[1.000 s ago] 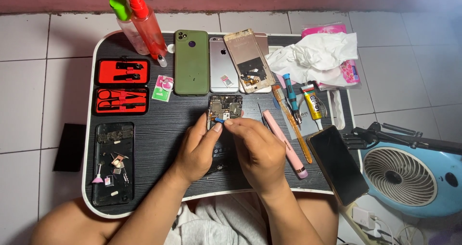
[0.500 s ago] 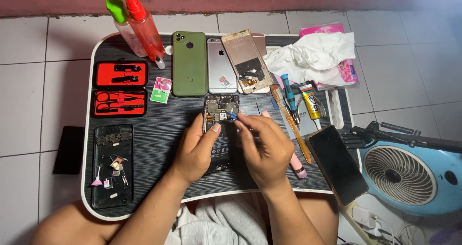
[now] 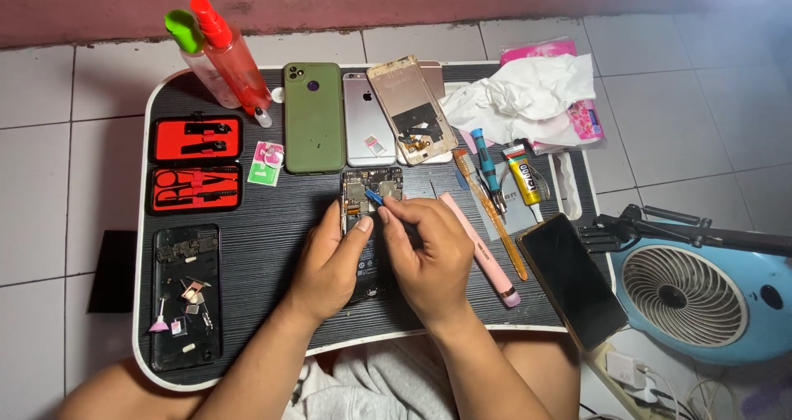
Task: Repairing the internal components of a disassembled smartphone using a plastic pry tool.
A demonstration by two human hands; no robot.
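Most of the opened phone (image 3: pixel 369 214) is hidden under the two hands; only its upper end, with bare circuit parts, shows. It lies near the middle of the dark ribbed surface (image 3: pixel 272 247), just below the silver phone (image 3: pixel 366 131). The left hand (image 3: pixel 330 267) lies over the opened phone's left edge, thumb pressed to its side, so it grasps the phone. The right hand (image 3: pixel 425 255) is pinched around a thin blue-tipped tool (image 3: pixel 373 195) whose tip touches the phone's upper part; the shaft is covered by the fingers, and what the tip touches is too small to tell. Right of the opened phone lie a pink tool (image 3: pixel 483 251) and a dark phone (image 3: pixel 572 280) whose lower end juts past the surface's rim. The small bits on the black tray (image 3: pixel 186 296), far to the left of the opened phone, are too small to name. Compared with half a second ago, both hands sit in nearly the same place over the phone, with the blue tip now showing more plainly at its upper part.
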